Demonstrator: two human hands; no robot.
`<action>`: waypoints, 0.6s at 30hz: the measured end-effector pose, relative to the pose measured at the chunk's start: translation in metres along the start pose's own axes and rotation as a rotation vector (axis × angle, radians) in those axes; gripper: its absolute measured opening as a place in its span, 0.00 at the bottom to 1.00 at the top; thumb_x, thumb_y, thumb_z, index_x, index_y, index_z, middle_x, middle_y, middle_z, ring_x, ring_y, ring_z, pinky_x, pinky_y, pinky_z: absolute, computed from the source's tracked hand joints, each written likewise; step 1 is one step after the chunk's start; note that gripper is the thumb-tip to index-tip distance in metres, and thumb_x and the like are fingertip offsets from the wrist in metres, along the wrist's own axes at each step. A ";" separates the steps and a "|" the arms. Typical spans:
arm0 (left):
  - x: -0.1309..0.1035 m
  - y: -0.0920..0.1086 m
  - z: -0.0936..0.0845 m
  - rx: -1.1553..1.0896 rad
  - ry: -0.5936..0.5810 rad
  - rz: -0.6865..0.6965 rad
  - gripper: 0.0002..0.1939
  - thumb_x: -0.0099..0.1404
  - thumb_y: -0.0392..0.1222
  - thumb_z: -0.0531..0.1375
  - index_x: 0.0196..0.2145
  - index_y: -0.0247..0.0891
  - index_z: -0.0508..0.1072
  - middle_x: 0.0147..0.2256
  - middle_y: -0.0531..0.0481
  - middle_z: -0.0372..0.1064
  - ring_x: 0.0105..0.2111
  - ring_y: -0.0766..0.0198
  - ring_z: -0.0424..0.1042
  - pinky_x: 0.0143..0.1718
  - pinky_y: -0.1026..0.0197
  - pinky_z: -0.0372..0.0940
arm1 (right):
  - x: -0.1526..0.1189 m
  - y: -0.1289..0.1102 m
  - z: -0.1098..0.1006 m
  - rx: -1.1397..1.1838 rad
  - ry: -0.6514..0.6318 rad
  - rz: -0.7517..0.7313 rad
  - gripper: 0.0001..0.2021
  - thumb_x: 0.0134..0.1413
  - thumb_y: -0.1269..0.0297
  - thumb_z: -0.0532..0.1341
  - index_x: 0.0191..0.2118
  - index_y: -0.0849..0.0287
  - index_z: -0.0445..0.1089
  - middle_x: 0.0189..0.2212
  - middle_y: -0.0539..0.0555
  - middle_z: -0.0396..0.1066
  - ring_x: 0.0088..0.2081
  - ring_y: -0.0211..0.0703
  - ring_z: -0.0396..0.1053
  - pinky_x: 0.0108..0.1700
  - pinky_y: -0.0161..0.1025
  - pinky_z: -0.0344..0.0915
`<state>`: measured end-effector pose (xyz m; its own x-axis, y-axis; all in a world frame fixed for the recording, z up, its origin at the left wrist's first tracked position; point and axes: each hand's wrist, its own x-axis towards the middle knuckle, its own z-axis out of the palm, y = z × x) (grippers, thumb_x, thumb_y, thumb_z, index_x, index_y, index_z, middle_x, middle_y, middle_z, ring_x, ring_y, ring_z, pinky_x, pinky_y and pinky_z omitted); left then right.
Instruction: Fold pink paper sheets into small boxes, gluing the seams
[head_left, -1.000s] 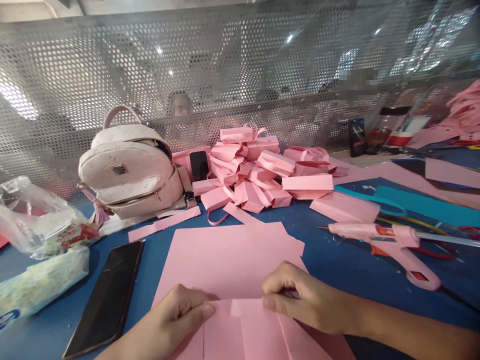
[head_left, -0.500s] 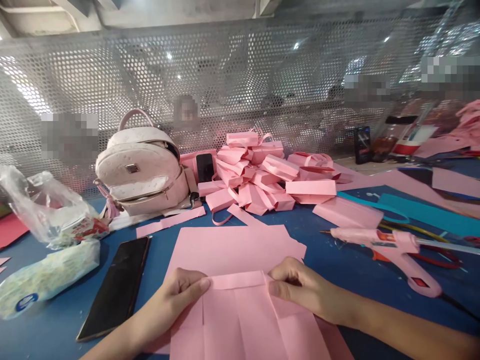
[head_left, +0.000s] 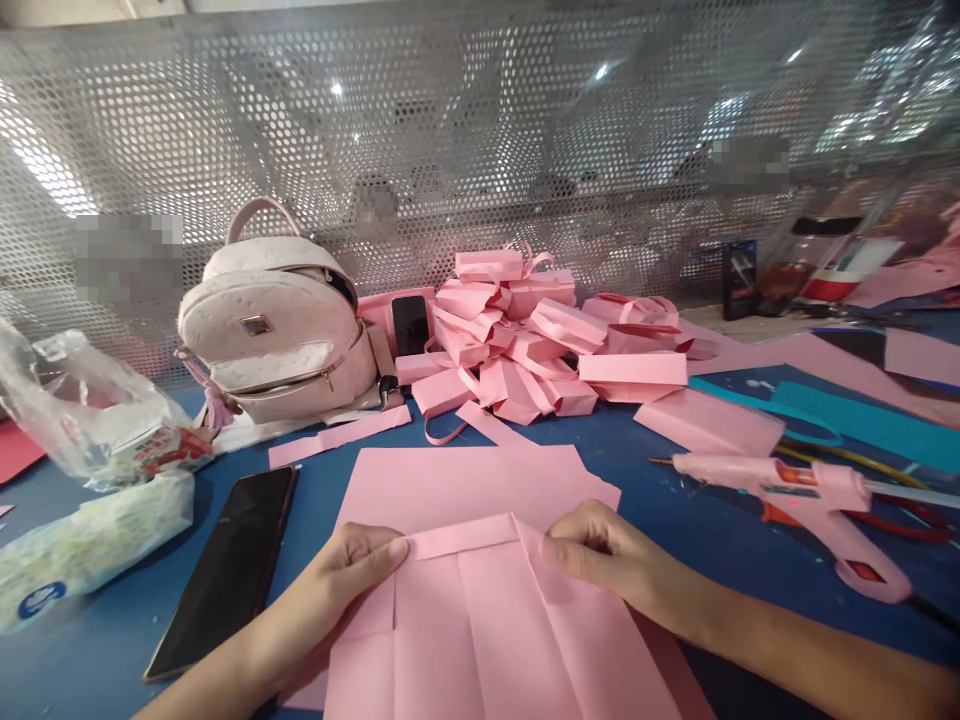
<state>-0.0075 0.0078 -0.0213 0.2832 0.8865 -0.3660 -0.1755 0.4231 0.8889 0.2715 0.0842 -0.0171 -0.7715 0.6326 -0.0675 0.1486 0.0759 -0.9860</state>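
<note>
Both my hands hold a folded sheet of pink paper (head_left: 480, 620) near its far edge, where a narrow strip is folded over. My left hand (head_left: 360, 560) pinches the left end of that strip, thumb on top. My right hand (head_left: 600, 545) is closed on the right end, where a crease runs at an angle. Lengthwise creases cross the sheet, and its near end runs out of view. Beneath it lies another flat pink sheet (head_left: 465, 485) on the blue table. A pink glue gun (head_left: 810, 500) rests to the right of my right hand.
A heap of folded pink paper pieces (head_left: 517, 350) stands at the back, beside a pale backpack (head_left: 277, 330). On the left lie a black phone (head_left: 225, 570), a tissue pack (head_left: 97, 540) and a plastic bag (head_left: 82, 410). Teal paper (head_left: 877, 420) lies at the right. A perforated metal screen (head_left: 465, 130) rises behind.
The view has shifted slightly. Both hands and the held paper sit a little higher in view, and the folded strip now slants more, its right end raised. Both hands keep their hold.
</note>
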 end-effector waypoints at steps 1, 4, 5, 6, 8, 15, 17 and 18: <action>0.000 0.001 0.000 -0.030 0.012 0.001 0.23 0.62 0.55 0.64 0.23 0.32 0.69 0.21 0.52 0.63 0.20 0.71 0.59 0.24 0.67 0.54 | 0.001 0.000 -0.001 0.021 0.025 0.008 0.33 0.57 0.42 0.60 0.18 0.57 0.42 0.17 0.42 0.36 0.20 0.30 0.35 0.23 0.37 0.34; 0.001 0.001 -0.001 -0.097 0.069 -0.003 0.23 0.59 0.55 0.67 0.21 0.33 0.66 0.19 0.55 0.61 0.19 0.72 0.58 0.22 0.68 0.54 | 0.002 0.000 -0.003 0.040 0.049 0.003 0.33 0.56 0.42 0.61 0.17 0.56 0.42 0.16 0.42 0.36 0.20 0.30 0.35 0.23 0.37 0.34; 0.001 0.000 -0.001 -0.104 0.084 -0.011 0.24 0.58 0.55 0.67 0.20 0.33 0.66 0.19 0.55 0.60 0.18 0.72 0.57 0.22 0.69 0.54 | 0.003 -0.001 -0.003 0.025 0.040 -0.006 0.33 0.56 0.42 0.61 0.17 0.56 0.42 0.16 0.42 0.36 0.20 0.29 0.35 0.23 0.37 0.34; 0.002 -0.001 -0.002 -0.103 0.094 -0.021 0.24 0.58 0.55 0.67 0.21 0.34 0.65 0.19 0.56 0.59 0.19 0.72 0.56 0.22 0.69 0.53 | 0.003 -0.001 -0.004 0.005 0.036 -0.013 0.33 0.56 0.42 0.61 0.17 0.56 0.41 0.17 0.42 0.36 0.20 0.29 0.35 0.23 0.37 0.34; 0.003 -0.003 -0.004 -0.085 0.101 -0.034 0.25 0.58 0.57 0.67 0.21 0.34 0.64 0.19 0.56 0.58 0.19 0.72 0.55 0.22 0.69 0.52 | 0.003 -0.002 -0.005 -0.021 0.042 -0.019 0.33 0.57 0.41 0.60 0.17 0.57 0.41 0.17 0.42 0.35 0.20 0.29 0.35 0.23 0.37 0.34; 0.001 -0.003 -0.003 0.362 -0.073 0.013 0.26 0.67 0.61 0.56 0.24 0.35 0.65 0.23 0.54 0.55 0.22 0.70 0.52 0.23 0.66 0.48 | 0.003 -0.005 -0.004 0.042 -0.039 0.121 0.27 0.55 0.44 0.62 0.18 0.58 0.53 0.13 0.42 0.51 0.15 0.28 0.48 0.18 0.31 0.43; -0.001 -0.003 0.000 0.490 -0.123 0.048 0.27 0.69 0.61 0.53 0.24 0.35 0.65 0.24 0.53 0.56 0.24 0.69 0.52 0.24 0.65 0.49 | 0.002 -0.005 -0.001 0.031 -0.084 0.171 0.25 0.54 0.45 0.63 0.19 0.59 0.57 0.14 0.44 0.58 0.15 0.29 0.54 0.17 0.30 0.47; -0.002 -0.003 0.001 0.530 -0.129 0.073 0.27 0.70 0.60 0.52 0.24 0.35 0.64 0.24 0.53 0.55 0.24 0.69 0.52 0.25 0.65 0.49 | 0.001 -0.006 0.000 0.019 -0.083 0.185 0.25 0.54 0.46 0.63 0.19 0.59 0.56 0.14 0.44 0.59 0.15 0.29 0.54 0.17 0.29 0.48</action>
<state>-0.0071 0.0046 -0.0230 0.4069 0.8659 -0.2910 0.2908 0.1793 0.9399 0.2694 0.0844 -0.0118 -0.7807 0.5686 -0.2593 0.2812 -0.0508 -0.9583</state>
